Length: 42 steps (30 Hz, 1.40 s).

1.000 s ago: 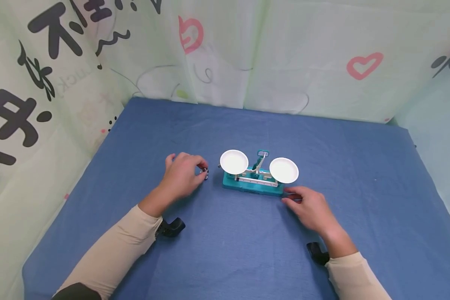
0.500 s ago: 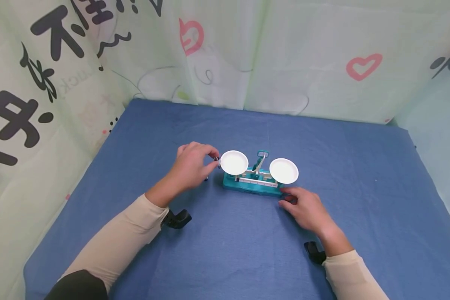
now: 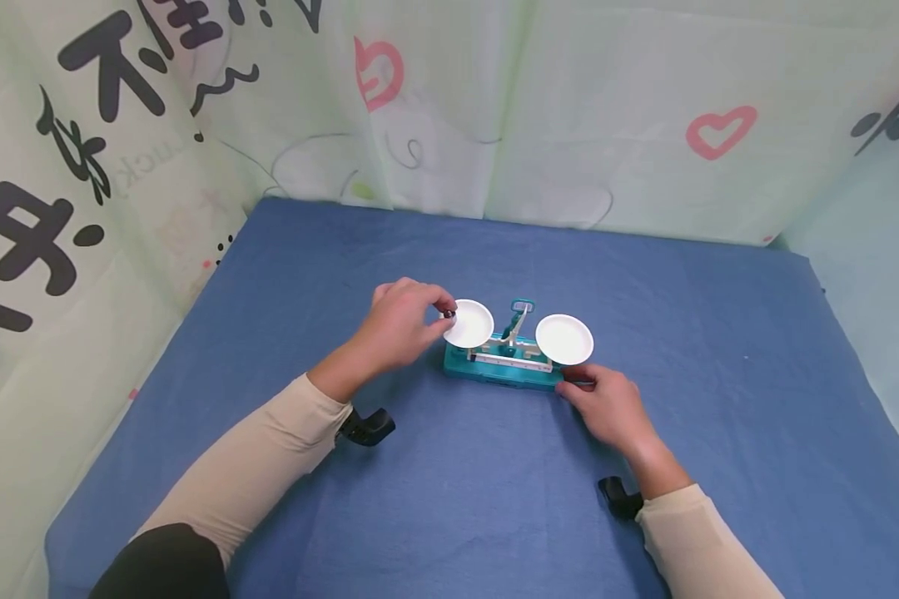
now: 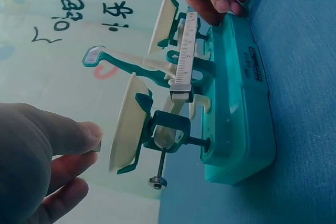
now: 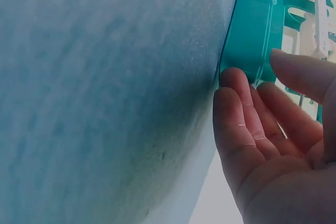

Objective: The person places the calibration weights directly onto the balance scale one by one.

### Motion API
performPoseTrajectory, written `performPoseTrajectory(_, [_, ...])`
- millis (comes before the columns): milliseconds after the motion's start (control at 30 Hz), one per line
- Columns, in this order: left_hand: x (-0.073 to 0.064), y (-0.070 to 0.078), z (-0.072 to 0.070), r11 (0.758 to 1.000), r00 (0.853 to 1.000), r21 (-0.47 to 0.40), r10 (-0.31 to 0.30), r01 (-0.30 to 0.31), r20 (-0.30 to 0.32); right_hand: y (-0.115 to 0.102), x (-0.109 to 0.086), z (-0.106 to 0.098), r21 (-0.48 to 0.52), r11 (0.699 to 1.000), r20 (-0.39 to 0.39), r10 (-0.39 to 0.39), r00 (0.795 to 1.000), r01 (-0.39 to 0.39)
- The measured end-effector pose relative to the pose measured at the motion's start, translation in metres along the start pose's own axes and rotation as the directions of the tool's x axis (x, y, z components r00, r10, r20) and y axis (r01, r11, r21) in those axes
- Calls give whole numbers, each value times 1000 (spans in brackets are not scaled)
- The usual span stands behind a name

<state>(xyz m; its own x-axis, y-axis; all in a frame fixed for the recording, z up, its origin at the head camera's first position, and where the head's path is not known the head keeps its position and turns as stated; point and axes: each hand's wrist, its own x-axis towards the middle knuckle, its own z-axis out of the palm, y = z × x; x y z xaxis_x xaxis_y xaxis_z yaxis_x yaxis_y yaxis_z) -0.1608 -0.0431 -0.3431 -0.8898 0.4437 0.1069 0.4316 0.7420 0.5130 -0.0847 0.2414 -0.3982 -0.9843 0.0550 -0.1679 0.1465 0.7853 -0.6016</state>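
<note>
A teal balance scale stands upright on the blue cloth, with a white left pan and a white right pan. My left hand pinches a small metal weight between thumb and index finger, just off the outer rim of the left pan in the left wrist view. That view shows only a grey edge of it past the fingertip. My right hand holds the right end of the teal base, thumb and fingers at its corner.
Blue cloth covers the table. Pale printed curtains hang along the back and sides. A metal adjusting nut sticks out from the beam's left end.
My left hand has carried the metal weight right and slightly back, from the cloth to the left pan. My right hand has come slightly leftward, its thumb now against the base.
</note>
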Motion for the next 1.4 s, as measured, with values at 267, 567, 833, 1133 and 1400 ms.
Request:
performPoseTrajectory(267, [5,3,-1,1000,1000,2,28,-28,0,-1,6,2,21,999,-37,26,999,-25])
performPoseTrajectory(567, [11,2,2,999,998,37,20,-22,55,0,7,3,26,1000,-55,6,998,-4])
performPoseTrajectory(833, [16,5,9,994,997,95,55,-59,48,0,5,3,5,1000,-56,2,998,-2])
performPoseTrajectory(1133, [20,4,16,992,997,112,60,-65,47,-1,4,3,-3,1000,-58,0,998,0])
performPoseTrajectory(1400, [21,5,19,990,997,119,64,-69,43,-1,4,3,-29,999,-75,-20,997,18])
